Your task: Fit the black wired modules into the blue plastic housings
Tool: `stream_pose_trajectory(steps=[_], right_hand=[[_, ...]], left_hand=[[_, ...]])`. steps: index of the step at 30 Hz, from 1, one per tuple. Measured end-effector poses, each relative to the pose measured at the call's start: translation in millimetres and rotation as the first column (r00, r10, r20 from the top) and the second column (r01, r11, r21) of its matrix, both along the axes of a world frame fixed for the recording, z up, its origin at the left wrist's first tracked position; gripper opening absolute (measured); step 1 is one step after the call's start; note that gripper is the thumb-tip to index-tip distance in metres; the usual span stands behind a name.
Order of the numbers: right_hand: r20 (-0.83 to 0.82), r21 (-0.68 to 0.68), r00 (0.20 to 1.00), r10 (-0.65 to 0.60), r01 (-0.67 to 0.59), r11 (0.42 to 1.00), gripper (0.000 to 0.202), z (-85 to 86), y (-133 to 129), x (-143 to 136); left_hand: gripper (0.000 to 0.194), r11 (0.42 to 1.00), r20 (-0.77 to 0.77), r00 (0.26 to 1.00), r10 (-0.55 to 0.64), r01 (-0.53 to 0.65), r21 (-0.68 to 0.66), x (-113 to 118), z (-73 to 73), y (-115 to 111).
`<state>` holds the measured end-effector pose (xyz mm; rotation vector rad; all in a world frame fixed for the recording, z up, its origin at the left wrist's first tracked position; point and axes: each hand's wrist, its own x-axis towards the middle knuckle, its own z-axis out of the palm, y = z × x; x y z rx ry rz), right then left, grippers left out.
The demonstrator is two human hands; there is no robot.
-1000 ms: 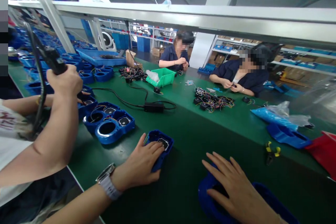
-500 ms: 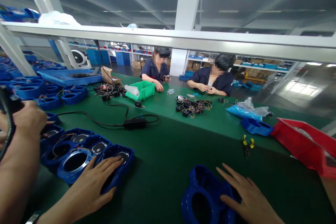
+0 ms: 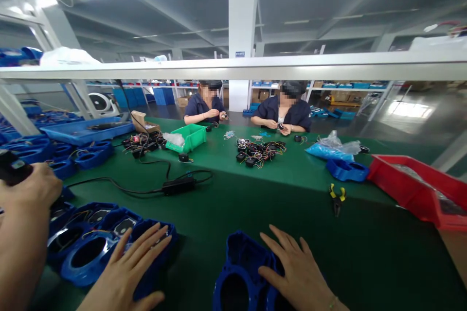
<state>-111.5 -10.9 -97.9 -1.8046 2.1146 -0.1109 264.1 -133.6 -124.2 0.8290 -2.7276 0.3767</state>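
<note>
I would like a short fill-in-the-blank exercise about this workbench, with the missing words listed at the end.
1. The left hand is spread over a casing coloured ____.
2. The pliers lie nearer to the right hand than to the ____ one.
3. The handles of the pliers are mainly ____.
4. The bin at the right edge is ____.

Missing words: blue; left; yellow; red.

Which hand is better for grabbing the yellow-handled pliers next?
Probably the right hand: it is open and closer to the yellow-handled pliers, which lie ahead and to its right. The left hand is farther away, spread over a blue plastic housing.
</note>
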Motion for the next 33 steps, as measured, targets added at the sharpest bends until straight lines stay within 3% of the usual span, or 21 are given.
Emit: stream_pose_trajectory(steps=[2,4,6,9,12,15,19,23,25,27,28,30,31,33], right_hand=[[0.009,-0.007,1.000,0.014,-0.014,1.000,0.068,-0.5,-2.8,3.5],[0.011,-0.029,1.000,0.027,-0.026,0.999,0.068,-2.0,-4.5,6.5],[0.005,-0.060,0.999,0.046,-0.046,0.997,0.066,-3.9,-4.9,8.2],[-0.012,-0.112,0.997,0.070,-0.071,0.991,0.057,-6.8,-6.1,6.3],[-0.007,-0.175,0.994,0.107,-0.107,0.979,0.051,-9.4,-13.4,-1.9],[0.024,-0.245,0.987,0.161,-0.150,0.958,0.048,-8.1,-22.9,-11.7],[0.034,-0.313,0.994,0.103,-0.088,0.946,0.049,9.6,-6.0,-23.2],[-0.039,-0.418,0.999,0.010,-0.025,0.908,0.051,45.4,68.5,-34.7],[-0.095,-0.460,0.986,-0.134,0.076,0.885,0.050,62.9,124.0,-39.4],[-0.156,-0.502,0.923,-0.351,0.232,0.833,0.048,74.8,188.5,-41.6],[-0.183,-0.524,0.862,-0.474,0.322,0.788,0.048,77.9,223.2,-40.9],[-0.220,-0.551,0.668,-0.711,0.517,0.655,0.048,78.0,295.5,-34.4],[-0.232,-0.533,0.536,-0.811,0.628,0.567,0.049,75.2,331.9,-28.1],[-0.251,-0.446,0.234,-0.939,0.833,0.327,0.052,65.6,402.1,-9.1]], left_hand=[[0.079,0.985,0.015,0.986,-0.166,0.167,-0.047,-35.0,0.0,13.9],[0.057,0.937,0.030,0.942,-0.333,0.334,-0.099,-75.8,-8.2,29.6],[0.045,0.904,0.058,0.912,-0.405,0.409,-0.124,-114.2,-19.3,43.9],[0.048,0.915,0.090,0.915,-0.393,0.399,-0.060,-153.4,-30.4,57.4],[0.062,0.940,0.064,0.939,-0.339,0.335,0.058,-171.9,-32.8,62.7],[0.077,0.947,0.032,0.963,-0.268,0.257,0.191,-184.7,-30.1,67.2],[0.073,0.922,0.050,0.980,-0.192,0.163,0.350,-199.8,-17.9,73.4],[0.068,0.919,0.184,0.946,-0.267,0.192,0.345,-211.9,4.9,66.7],[0.063,0.906,0.209,0.903,-0.375,0.309,0.288,-225.1,21.7,62.4],[0.058,0.837,0.178,0.825,-0.536,0.491,0.243,-245.7,43.0,67.5],[0.058,0.772,0.155,0.761,-0.629,0.591,0.233,-258.0,54.6,75.7],[0.058,0.586,0.123,0.574,-0.809,0.777,0.229,-283.2,76.1,105.1],[0.058,0.467,0.113,0.453,-0.884,0.853,0.231,-294.9,84.6,125.6],[0.059,0.214,0.095,0.197,-0.976,0.949,0.233,-314.6,95.2,175.7]])
